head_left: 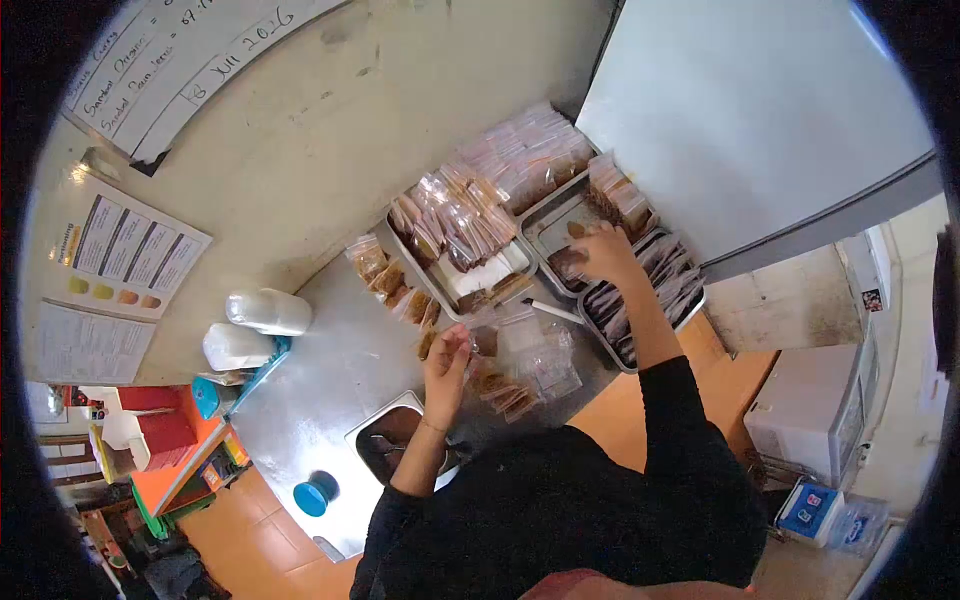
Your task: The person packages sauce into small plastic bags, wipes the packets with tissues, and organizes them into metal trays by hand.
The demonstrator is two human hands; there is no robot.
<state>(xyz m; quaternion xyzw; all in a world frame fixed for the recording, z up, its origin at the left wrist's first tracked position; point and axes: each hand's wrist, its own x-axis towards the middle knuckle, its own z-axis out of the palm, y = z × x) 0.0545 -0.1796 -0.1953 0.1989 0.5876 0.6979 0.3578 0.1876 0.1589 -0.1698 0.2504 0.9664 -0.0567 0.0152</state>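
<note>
Held the left hand (447, 357) with fingers curled into a narrow grip above the table (300, 400), next to a brown-filled packet (484, 341), but could not tell whether pinching its plastic. Stretched the right hand (610, 255) over the half-bare tray (548, 236), with fingers bent down beside a small brown packet (577, 230), likely for reaching past the rim; could not tell whether holding it. Saw stacked packets (455, 215) leaning in rows in the neighbouring tray (432, 278), seemingly for compactness.

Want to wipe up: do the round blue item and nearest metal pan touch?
Apart: the head view shows bare countertop between the round blue item and metal pan.
</note>
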